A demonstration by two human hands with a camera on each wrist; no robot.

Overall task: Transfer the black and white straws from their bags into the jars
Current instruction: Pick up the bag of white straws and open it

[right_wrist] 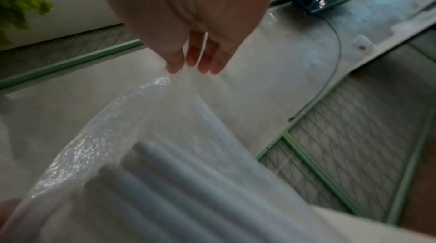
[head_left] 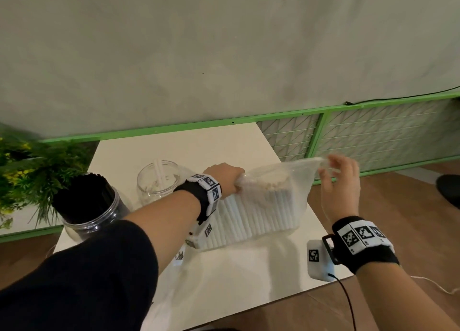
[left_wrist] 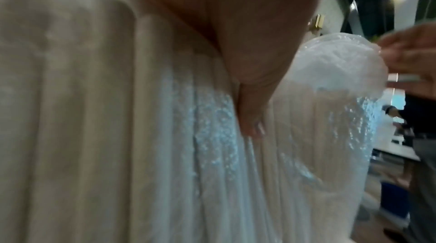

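Note:
A clear plastic bag [head_left: 281, 181] packed with white straws [head_left: 251, 218] lies tilted on the white table [head_left: 224, 141]. My left hand [head_left: 235, 181] grips the bag's upper left edge, with the thumb [left_wrist: 252, 116] pressed on the plastic over the straws [left_wrist: 165, 153]. Holding the bag's upper right corner up, my right hand [head_left: 328, 167] pinches it with the fingertips [right_wrist: 174, 68]; the plastic [right_wrist: 132, 116] stretches down to the straws [right_wrist: 188, 191]. One clear jar [head_left: 89, 206] at the left is full of black straws. Beside it, a second clear jar [head_left: 159, 181] holds a few white straws.
A leafy green plant [head_left: 29, 171] stands left of the jars. A green-framed wire fence [head_left: 373, 136] runs behind and right of the table, below a pale wall. Wooden floor lies to the right, with a dark shoe [head_left: 448, 188] at the far edge.

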